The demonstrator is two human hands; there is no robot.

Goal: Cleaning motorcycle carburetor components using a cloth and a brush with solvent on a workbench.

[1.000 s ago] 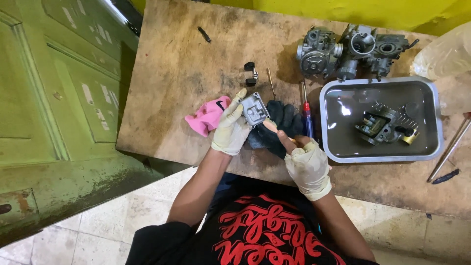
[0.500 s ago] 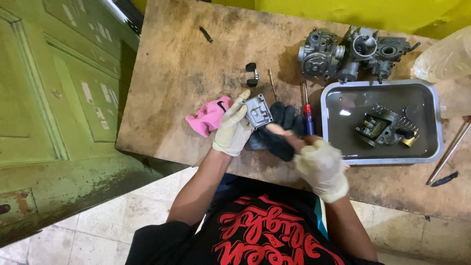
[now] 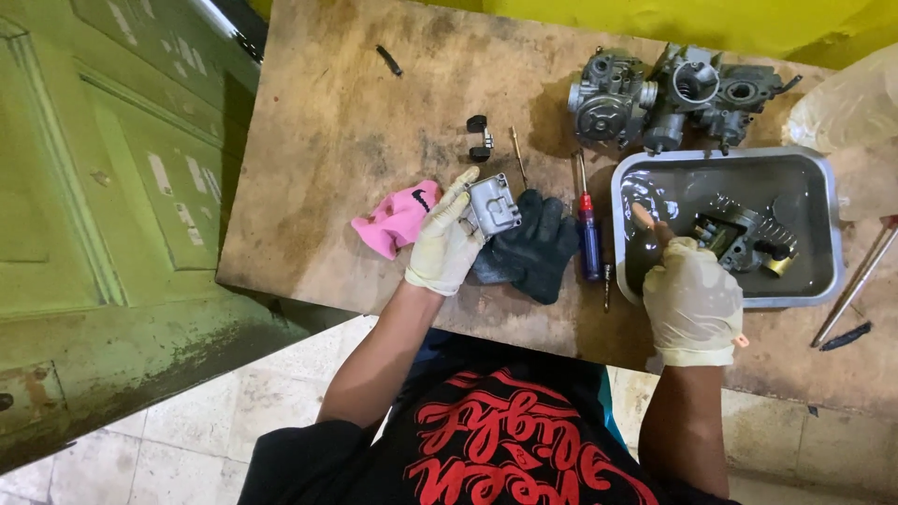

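Note:
My left hand (image 3: 441, 248), in a pale glove, grips a small grey metal cover (image 3: 492, 206) above a dark cloth (image 3: 538, 251) on the wooden table (image 3: 337, 140). My right hand (image 3: 690, 299), also gloved, is closed around a thin tool with a tan tip (image 3: 642, 215). That tip reaches over the near left rim of a metal tray (image 3: 728, 155) holding liquid. A carburetor part (image 3: 741, 238) lies in the tray just beyond my right hand.
A pink rag (image 3: 397, 221) lies left of my left hand. A red and blue screwdriver (image 3: 587, 234) sits between cloth and tray. Carburetor bodies (image 3: 673, 92) stand at the back. A plastic bag (image 3: 847, 103) and a metal rod (image 3: 856, 281) are at the right; a green door (image 3: 103, 187) is at the left.
My right hand has swung with the thin tool from beside the grey cover rightward to the tray. The left hand keeps the cover in place.

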